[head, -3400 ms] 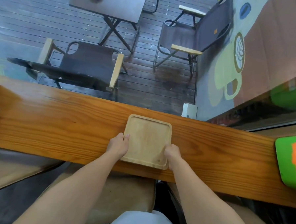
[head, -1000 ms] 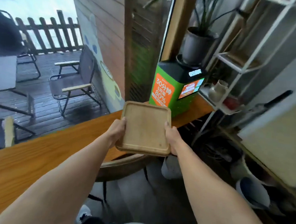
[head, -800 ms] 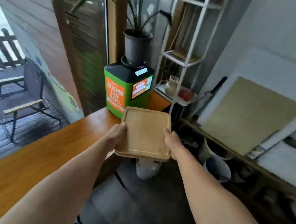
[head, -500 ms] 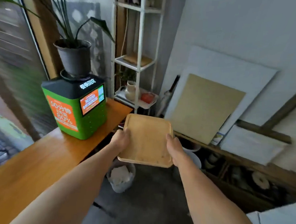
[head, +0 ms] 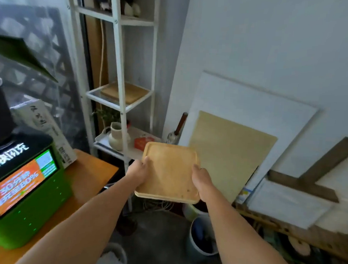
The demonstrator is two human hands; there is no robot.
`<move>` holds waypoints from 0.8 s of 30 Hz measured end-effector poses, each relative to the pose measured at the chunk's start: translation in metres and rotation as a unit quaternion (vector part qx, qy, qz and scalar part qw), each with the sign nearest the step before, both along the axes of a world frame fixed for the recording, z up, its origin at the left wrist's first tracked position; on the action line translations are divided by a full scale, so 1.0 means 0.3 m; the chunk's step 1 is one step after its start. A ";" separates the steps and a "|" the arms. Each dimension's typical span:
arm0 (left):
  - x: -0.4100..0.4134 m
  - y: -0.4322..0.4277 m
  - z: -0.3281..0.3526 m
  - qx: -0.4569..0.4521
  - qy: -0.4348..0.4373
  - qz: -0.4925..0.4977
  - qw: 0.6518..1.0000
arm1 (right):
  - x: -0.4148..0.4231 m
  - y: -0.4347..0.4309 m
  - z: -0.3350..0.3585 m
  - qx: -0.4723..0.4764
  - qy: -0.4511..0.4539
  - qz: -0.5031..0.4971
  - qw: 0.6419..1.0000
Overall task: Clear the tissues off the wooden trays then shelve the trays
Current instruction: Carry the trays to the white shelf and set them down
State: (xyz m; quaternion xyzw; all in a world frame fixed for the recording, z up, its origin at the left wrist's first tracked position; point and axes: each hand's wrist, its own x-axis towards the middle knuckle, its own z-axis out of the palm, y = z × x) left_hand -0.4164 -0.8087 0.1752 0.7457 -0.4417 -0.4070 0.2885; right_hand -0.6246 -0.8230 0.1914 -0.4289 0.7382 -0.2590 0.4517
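I hold a square wooden tray [head: 170, 172] in the air in front of me, level, with nothing lying on it. A second edge under its near side suggests more than one tray stacked. My left hand [head: 138, 169] grips its left edge and my right hand [head: 202, 178] grips its right edge. Beyond it stands a white metal shelf unit [head: 119, 72]. On the unit's middle shelf lies another wooden tray [head: 124, 92]. No tissue is in view.
The lower shelf carries a cream vase [head: 116, 136] and a red packet [head: 143, 143]. A green kiosk [head: 18, 192] with a black pot on top stands on the wooden counter [head: 90, 172] at left. Boards [head: 228, 155] lean on the wall at right; buckets [head: 202, 238] stand on the floor.
I lifted the tray off the counter and turned right with it. Over the last second the view swung further right and the shelf unit came closer.
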 end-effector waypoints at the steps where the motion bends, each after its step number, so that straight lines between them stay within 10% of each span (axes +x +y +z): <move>1: 0.007 -0.078 0.016 -0.005 -0.005 0.001 1.000 | 0.005 -0.078 0.014 -0.003 0.000 0.004 1.000; 24: 0.371 -1.317 0.271 -0.050 0.030 0.369 0.928 | 0.630 -1.802 0.239 -0.063 0.011 0.338 0.939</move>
